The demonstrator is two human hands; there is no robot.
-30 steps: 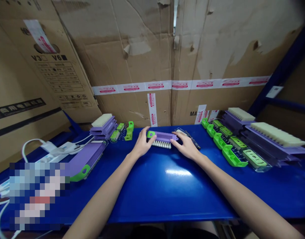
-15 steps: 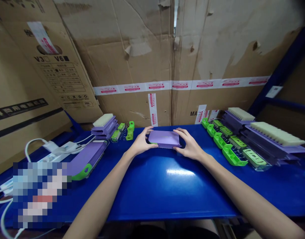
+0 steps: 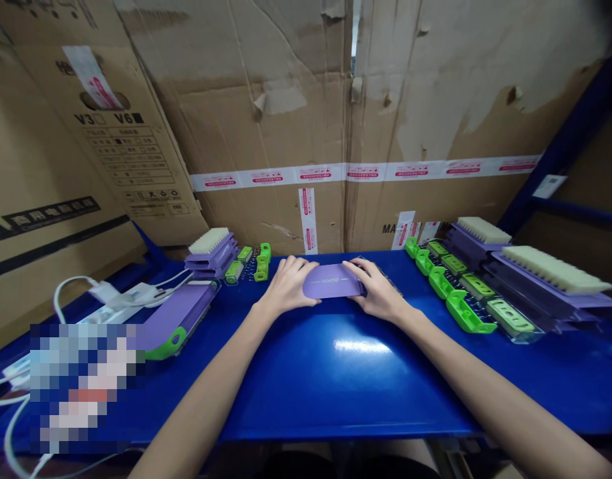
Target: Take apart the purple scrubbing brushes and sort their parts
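Observation:
In the middle of the blue table (image 3: 356, 399), a flat purple panel (image 3: 328, 281) with pale lettering on its face is tilted toward me. My left hand (image 3: 290, 283) grips its left end, and my right hand (image 3: 376, 287) grips the right end. Both thumbs lie along the lower edge, with the fingers at the top. Part of a clear piece (image 3: 393, 283) shows behind my right hand; what it belongs to is hidden.
At right, green trays (image 3: 438, 283), clear boxes with green inserts (image 3: 478, 285) and purple pieces topped by cream bristle blocks (image 3: 555, 268) stand in a row. A purple-green device (image 3: 179, 316) and a power strip (image 3: 111, 306) lie left. Cardboard (image 3: 266, 133) walls the back.
The purple panel has tipped so its lettered face turns toward me, and the green corner at its left no longer shows. Both hands have closed further round its ends.

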